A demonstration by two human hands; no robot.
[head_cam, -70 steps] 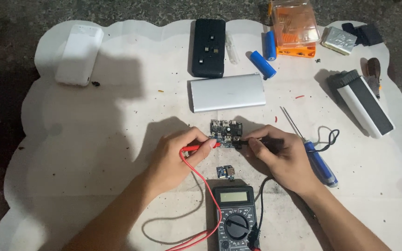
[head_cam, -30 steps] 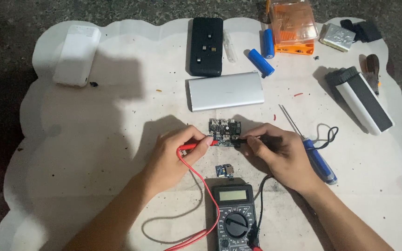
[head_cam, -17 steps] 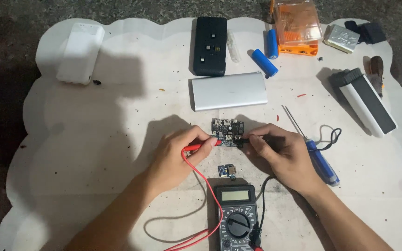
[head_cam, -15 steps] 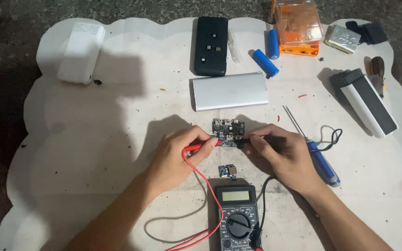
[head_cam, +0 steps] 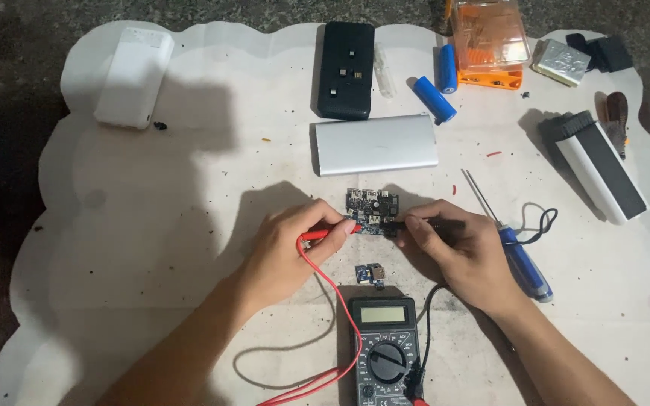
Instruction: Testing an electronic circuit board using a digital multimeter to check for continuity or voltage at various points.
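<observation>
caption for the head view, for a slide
Left hand and right hand press red probe and black probe onto circuit board.

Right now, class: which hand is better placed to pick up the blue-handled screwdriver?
Right hand: the blue-handled screwdriver lies just beside it, while the left hand is across the circuit board.

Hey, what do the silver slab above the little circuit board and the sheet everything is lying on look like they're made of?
The flat silver rectangular power bank case looks like brushed or anodised metal, probably aluminium: an even matte sheen with crisp edges, though painted plastic is possible. The white scallop-edged sheet looks like paper or thin card: dull, creased and smudged, lying flat on the dark gritty floor.
</observation>
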